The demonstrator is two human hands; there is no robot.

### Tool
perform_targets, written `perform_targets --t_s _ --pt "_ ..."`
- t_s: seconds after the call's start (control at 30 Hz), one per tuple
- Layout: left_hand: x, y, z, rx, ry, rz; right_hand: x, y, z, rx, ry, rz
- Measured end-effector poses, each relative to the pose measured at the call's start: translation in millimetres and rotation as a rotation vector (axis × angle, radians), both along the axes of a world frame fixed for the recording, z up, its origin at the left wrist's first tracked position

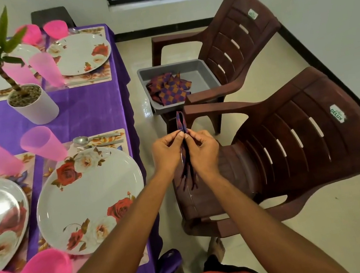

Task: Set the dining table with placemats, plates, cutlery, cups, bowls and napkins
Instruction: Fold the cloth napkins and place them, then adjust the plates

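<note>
The checked napkin [181,125] hangs edge-on over the near chair [234,175], pinched from both sides by the left hand [168,153] and right hand [204,149], fingertips closed on its folded layers. I'd square the edges and crease firmly before carrying it to the nearest plate [89,197]. Edge-on, its folds can't be counted, and the hands hide its middle; the spare napkins [170,88] in the grey tray [201,76] overlap too.

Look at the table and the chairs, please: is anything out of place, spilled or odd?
Nothing is spilled or broken. One thing stands out: the grey tub with spare napkins sits on the far chair, not on the table, and seems to stick out past the seat's front edge.
</note>
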State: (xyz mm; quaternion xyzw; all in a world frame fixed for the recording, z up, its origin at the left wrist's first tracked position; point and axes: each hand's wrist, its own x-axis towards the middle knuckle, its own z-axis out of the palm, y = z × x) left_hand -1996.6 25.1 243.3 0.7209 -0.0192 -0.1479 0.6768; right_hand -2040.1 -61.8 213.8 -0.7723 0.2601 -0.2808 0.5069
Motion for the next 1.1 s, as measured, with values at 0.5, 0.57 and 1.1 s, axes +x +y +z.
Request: perform_targets --t_s 0.5,0.57,1.1 --pt "-5.7 -1.3 -2.2 -0.137 0.161 0.025 -3.8 12.6 1.4 -0.116 0.008 0.031" --pt "-5.4 -1.8 -1.1 -0.135 0.162 0.016 -3.6 13.7 2.0 -0.142 0.017 0.059" --pt "29.7 32.5 -19.0 0.106 0.161 -0.041 -4.9 -54.6 27.2 0.323 0.107 0.249"
